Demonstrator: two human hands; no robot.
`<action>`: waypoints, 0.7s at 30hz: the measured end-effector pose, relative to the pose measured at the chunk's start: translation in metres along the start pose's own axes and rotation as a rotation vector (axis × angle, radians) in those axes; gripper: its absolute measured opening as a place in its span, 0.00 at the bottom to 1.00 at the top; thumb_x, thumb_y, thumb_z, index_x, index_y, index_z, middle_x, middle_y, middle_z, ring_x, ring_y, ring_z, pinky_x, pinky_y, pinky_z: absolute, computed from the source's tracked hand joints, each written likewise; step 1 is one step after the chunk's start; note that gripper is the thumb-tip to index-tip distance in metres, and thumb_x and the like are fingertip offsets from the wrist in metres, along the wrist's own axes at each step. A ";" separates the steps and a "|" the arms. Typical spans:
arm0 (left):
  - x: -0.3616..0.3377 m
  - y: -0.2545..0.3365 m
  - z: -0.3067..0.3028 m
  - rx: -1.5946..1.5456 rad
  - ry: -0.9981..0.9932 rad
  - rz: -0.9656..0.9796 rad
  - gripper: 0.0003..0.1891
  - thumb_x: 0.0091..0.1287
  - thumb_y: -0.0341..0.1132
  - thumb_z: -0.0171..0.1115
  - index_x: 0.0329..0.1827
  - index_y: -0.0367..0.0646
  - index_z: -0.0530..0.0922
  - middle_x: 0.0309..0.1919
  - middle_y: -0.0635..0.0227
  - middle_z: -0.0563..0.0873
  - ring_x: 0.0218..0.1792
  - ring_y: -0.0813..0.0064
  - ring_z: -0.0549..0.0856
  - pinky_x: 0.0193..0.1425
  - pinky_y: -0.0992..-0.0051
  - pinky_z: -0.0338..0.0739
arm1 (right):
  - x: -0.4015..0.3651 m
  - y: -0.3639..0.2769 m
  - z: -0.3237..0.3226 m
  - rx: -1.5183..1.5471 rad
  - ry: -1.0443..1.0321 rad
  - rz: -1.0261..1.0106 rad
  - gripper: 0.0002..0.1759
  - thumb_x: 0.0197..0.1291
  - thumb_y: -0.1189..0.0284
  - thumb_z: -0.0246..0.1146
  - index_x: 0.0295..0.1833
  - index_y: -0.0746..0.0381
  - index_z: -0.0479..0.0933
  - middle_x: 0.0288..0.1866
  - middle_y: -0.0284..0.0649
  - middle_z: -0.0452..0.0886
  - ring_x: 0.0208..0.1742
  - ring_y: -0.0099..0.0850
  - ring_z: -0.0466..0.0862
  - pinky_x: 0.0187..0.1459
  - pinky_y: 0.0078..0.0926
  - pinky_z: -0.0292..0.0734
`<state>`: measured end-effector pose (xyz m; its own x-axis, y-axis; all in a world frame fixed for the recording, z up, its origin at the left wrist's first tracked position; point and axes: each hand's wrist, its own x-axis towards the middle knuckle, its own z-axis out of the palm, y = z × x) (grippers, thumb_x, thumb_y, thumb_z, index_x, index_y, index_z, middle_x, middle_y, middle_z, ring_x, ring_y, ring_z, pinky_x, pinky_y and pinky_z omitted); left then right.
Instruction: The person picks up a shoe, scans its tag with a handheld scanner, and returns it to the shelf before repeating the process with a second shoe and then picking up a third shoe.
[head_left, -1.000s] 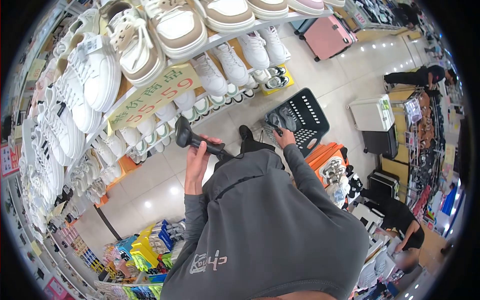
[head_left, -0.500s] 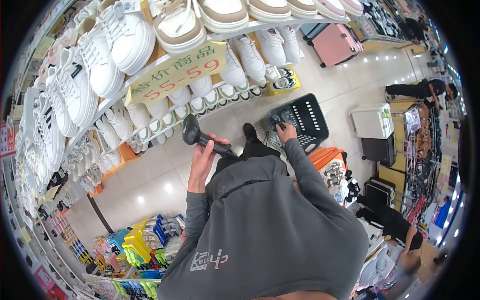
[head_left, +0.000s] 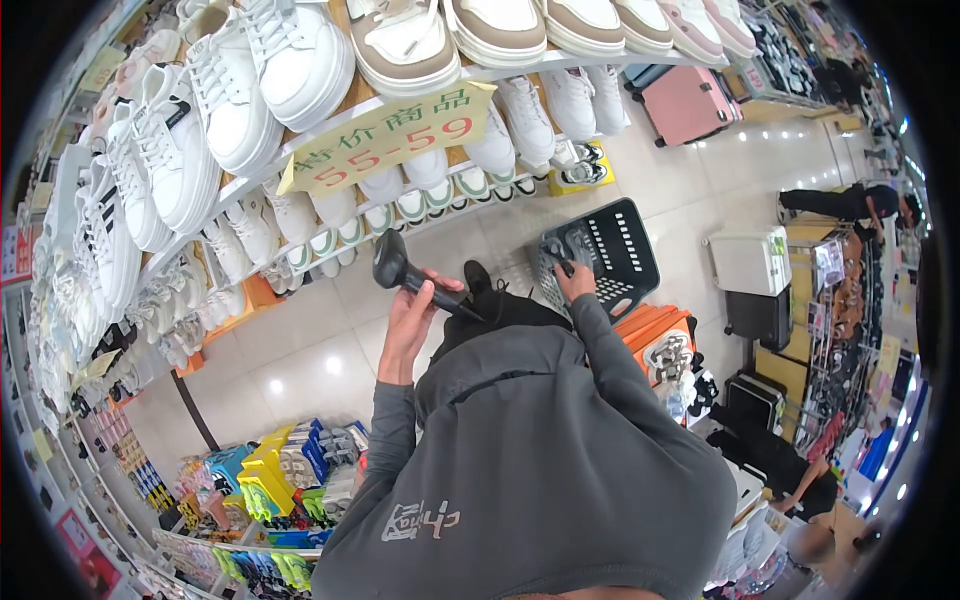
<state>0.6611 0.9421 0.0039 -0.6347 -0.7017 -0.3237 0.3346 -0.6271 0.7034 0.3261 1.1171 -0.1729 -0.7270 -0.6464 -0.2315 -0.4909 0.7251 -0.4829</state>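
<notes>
A black handheld barcode scanner (head_left: pixel 398 265) is in my left hand (head_left: pixel 412 312). My fingers and thumb wrap its handle, and its wide head points away from me, up and to the left. My right hand (head_left: pixel 577 283) is closed at the near left side of a dark grey shopping basket (head_left: pixel 634 250) with slotted walls, apparently on its handle; the fingers partly hide the grip. Inside the basket, beside that hand, lies a dark grey item (head_left: pixel 578 243) whose kind I cannot make out.
Shelves of white sneakers (head_left: pixel 300 70) run along the front and left, with a yellow price sign (head_left: pixel 385 138). Orange shoeboxes (head_left: pixel 650 330) stand right of me. Suitcases, including a pink one (head_left: pixel 688 103) and a white one (head_left: pixel 750 262), stand farther right. Other people (head_left: pixel 845 203) are there.
The shelves, sign and shoes have shifted to the right in view as I move. My left hand still holds the scanner; my right hand remains at the basket, and my visible foot has shifted left.
</notes>
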 end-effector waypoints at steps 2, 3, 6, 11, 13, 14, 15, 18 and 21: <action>0.002 0.002 0.005 0.005 -0.002 0.011 0.12 0.82 0.39 0.58 0.58 0.41 0.74 0.51 0.53 0.88 0.58 0.56 0.87 0.69 0.57 0.78 | 0.000 0.005 0.002 0.003 -0.006 0.005 0.29 0.63 0.51 0.70 0.54 0.68 0.87 0.47 0.60 0.88 0.53 0.55 0.88 0.55 0.44 0.83; 0.004 0.003 0.007 0.008 -0.003 0.018 0.12 0.82 0.39 0.58 0.58 0.41 0.74 0.51 0.53 0.88 0.58 0.56 0.87 0.69 0.57 0.78 | 0.001 0.003 0.000 0.008 -0.029 0.019 0.29 0.63 0.51 0.70 0.54 0.67 0.87 0.46 0.59 0.89 0.53 0.55 0.88 0.55 0.44 0.83; 0.009 0.006 0.013 0.021 -0.002 0.017 0.12 0.82 0.39 0.58 0.57 0.41 0.74 0.50 0.53 0.88 0.58 0.57 0.87 0.68 0.57 0.79 | 0.004 0.004 -0.006 -0.003 -0.106 0.026 0.30 0.63 0.49 0.70 0.57 0.66 0.86 0.49 0.58 0.89 0.54 0.54 0.88 0.56 0.45 0.83; 0.020 0.013 0.021 0.078 0.046 0.035 0.12 0.82 0.40 0.58 0.58 0.41 0.74 0.49 0.54 0.88 0.55 0.61 0.87 0.66 0.59 0.80 | 0.015 0.004 -0.012 -0.041 0.059 -0.134 0.38 0.62 0.50 0.73 0.68 0.66 0.76 0.58 0.58 0.80 0.59 0.56 0.82 0.60 0.49 0.78; 0.025 0.015 0.025 0.117 0.079 0.039 0.12 0.82 0.40 0.57 0.58 0.41 0.75 0.49 0.55 0.88 0.54 0.62 0.87 0.65 0.60 0.81 | 0.024 -0.018 -0.029 0.016 0.188 -0.195 0.36 0.64 0.56 0.74 0.69 0.67 0.73 0.55 0.53 0.77 0.57 0.51 0.81 0.58 0.47 0.78; 0.028 0.018 0.028 0.153 0.084 0.044 0.13 0.83 0.41 0.57 0.57 0.40 0.75 0.49 0.55 0.88 0.54 0.63 0.87 0.65 0.60 0.81 | 0.029 -0.035 -0.038 0.120 0.193 -0.247 0.34 0.64 0.58 0.74 0.68 0.67 0.74 0.55 0.52 0.78 0.56 0.49 0.81 0.57 0.44 0.79; 0.031 0.022 0.033 0.188 0.090 0.045 0.13 0.83 0.41 0.57 0.57 0.40 0.75 0.49 0.55 0.88 0.54 0.63 0.87 0.64 0.61 0.81 | 0.034 -0.053 -0.046 0.225 0.196 -0.294 0.33 0.65 0.60 0.73 0.68 0.67 0.74 0.55 0.52 0.78 0.55 0.47 0.82 0.56 0.42 0.79; 0.045 0.020 0.041 0.265 0.123 0.031 0.13 0.82 0.41 0.58 0.57 0.40 0.75 0.49 0.56 0.88 0.53 0.65 0.87 0.62 0.63 0.81 | 0.043 -0.103 -0.059 0.513 -0.066 -0.331 0.28 0.67 0.66 0.73 0.68 0.67 0.75 0.53 0.48 0.81 0.53 0.38 0.85 0.54 0.34 0.80; 0.057 0.013 0.051 0.323 0.190 0.012 0.14 0.81 0.41 0.60 0.56 0.38 0.75 0.49 0.56 0.88 0.53 0.67 0.87 0.62 0.64 0.82 | 0.034 -0.156 -0.070 0.705 -0.453 -0.392 0.28 0.67 0.66 0.72 0.68 0.67 0.76 0.53 0.47 0.83 0.54 0.35 0.86 0.56 0.34 0.80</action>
<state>0.5939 0.9115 0.0272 -0.4814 -0.7777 -0.4044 0.0853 -0.5007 0.8614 0.3444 0.9988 -0.0459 -0.2403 -0.9540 -0.1793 -0.1481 0.2186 -0.9645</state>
